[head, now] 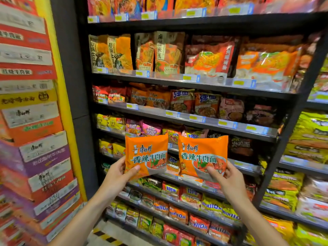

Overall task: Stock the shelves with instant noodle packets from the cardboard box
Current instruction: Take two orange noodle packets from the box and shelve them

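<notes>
In front of the dark shelves (186, 119), your left hand (117, 176) has its grip clamped on the lower left corner of an orange noodle packet (146, 155), thumb pressed flat on the front, fingers behind it. Your right hand (229, 180) pinches a second orange packet (203, 156) the same way at its lower right corner. Both packets stand upright above your grips, side by side, edges almost touching. Stacked noodle cartons (32, 139) rise well left of your left grip.
</notes>
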`<state>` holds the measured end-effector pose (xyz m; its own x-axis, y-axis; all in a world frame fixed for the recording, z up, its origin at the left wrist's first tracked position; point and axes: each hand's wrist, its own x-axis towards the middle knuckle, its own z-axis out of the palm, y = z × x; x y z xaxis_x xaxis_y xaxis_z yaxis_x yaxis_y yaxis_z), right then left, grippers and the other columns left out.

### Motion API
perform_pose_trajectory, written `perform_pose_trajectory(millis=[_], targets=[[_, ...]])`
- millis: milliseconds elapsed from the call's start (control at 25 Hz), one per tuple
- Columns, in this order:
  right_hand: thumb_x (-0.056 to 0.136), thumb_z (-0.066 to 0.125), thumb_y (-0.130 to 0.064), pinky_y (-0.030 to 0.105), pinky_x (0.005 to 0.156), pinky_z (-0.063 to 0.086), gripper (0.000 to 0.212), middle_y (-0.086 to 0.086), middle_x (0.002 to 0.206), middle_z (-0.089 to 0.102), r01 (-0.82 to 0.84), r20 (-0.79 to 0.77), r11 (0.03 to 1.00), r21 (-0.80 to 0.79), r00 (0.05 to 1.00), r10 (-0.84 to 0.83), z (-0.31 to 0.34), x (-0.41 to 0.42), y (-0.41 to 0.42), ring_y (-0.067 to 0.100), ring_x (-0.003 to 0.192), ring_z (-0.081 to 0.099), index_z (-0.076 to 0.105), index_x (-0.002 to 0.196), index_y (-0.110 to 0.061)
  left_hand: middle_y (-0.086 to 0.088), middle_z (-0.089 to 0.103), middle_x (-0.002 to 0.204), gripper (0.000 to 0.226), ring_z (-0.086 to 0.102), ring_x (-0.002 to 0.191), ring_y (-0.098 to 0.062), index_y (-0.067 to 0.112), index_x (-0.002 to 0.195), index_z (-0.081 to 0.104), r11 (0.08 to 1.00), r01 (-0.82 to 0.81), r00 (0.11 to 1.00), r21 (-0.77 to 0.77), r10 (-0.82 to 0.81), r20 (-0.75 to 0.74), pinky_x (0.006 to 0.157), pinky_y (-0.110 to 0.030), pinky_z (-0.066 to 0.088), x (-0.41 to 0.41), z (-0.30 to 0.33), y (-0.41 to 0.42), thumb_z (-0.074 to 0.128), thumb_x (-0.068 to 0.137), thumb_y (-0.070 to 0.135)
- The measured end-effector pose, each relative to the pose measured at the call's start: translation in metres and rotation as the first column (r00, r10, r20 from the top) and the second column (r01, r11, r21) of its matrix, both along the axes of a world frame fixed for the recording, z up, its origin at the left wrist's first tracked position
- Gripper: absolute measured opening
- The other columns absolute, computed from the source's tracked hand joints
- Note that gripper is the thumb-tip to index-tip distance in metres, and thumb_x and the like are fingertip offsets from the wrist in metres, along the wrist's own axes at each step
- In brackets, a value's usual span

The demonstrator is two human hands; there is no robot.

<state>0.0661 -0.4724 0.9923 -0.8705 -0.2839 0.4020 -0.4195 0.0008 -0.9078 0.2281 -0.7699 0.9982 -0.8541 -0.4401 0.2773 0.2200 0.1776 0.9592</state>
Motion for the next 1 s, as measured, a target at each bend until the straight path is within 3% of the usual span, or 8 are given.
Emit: perform_pose_trajectory(millis=[160, 360, 560, 840, 1000], targets=[[0.088, 0.075, -0.019, 0.022, 0.076, 0.056, 0.026, -0.01, 0.1, 0.077, -0.016, -0.033, 1.0, -0.002, 0.999, 0.016, 0.014, -0.042, -0.034, 0.005, 0.093, 0.072, 0.068, 0.113, -0.024, 0.01, 0.072, 0.113, 0.033, 0.067, 0.107, -0.009, 0.027, 0.12, 0.061, 1.0, -0.001, 1.0, -0.027, 0.001, -0.008, 0.093, -0.032, 0.053, -0.042, 0.008, -0.044, 0.067, 0.088, 0.02], [0.087, 0.074, -0.015, 0.015, 0.074, 0.055, 0.024, -0.011, 0.101, 0.077, -0.037, -0.039, 0.998, -0.057, 0.999, 0.035, 0.026, -0.112, -0.099, 0.006, 0.095, 0.072, 0.07, 0.11, -0.023, 0.007, 0.072, 0.116, 0.036, 0.067, 0.109, -0.012, 0.026, 0.124, 0.06, 0.998, -0.016, 1.0, -0.055, 0.015, -0.012, 0.094, -0.035, 0.054, -0.107, 0.026, -0.104, 0.067, 0.089, 0.02], [0.088, 0.074, -0.016, 0.02, 0.078, 0.058, 0.028, -0.008, 0.105, 0.077, -0.046, -0.053, 0.994, -0.1, 0.998, 0.041, 0.037, -0.178, -0.172, 0.006, 0.097, 0.072, 0.069, 0.114, -0.022, 0.003, 0.07, 0.12, 0.038, 0.065, 0.113, -0.016, 0.022, 0.127, 0.06, 0.995, -0.038, 0.999, -0.095, 0.035, -0.032, 0.097, -0.042, 0.052, -0.165, 0.043, -0.173, 0.067, 0.089, 0.02], [0.087, 0.073, -0.02, 0.018, 0.071, 0.056, 0.028, -0.012, 0.103, 0.077, -0.029, -0.022, 0.992, -0.124, 0.999, 0.026, 0.041, -0.226, -0.252, 0.003, 0.097, 0.071, 0.068, 0.114, -0.025, 0.009, 0.071, 0.118, 0.036, 0.066, 0.11, -0.008, 0.021, 0.126, 0.06, 0.983, -0.021, 0.997, -0.182, 0.008, -0.071, 0.089, -0.022, 0.054, -0.226, 0.062, -0.266, 0.063, 0.092, 0.013], [0.087, 0.073, -0.015, 0.013, 0.071, 0.054, 0.027, -0.012, 0.1, 0.077, 0.014, -0.037, 0.992, -0.127, 0.999, -0.019, 0.048, -0.242, -0.289, 0.003, 0.095, 0.072, 0.068, 0.112, -0.025, 0.007, 0.071, 0.118, 0.038, 0.066, 0.11, -0.008, 0.017, 0.128, 0.06, 0.949, -0.035, 0.991, -0.314, -0.009, -0.137, 0.092, -0.025, 0.054, -0.275, 0.083, -0.331, 0.065, 0.091, 0.012]])
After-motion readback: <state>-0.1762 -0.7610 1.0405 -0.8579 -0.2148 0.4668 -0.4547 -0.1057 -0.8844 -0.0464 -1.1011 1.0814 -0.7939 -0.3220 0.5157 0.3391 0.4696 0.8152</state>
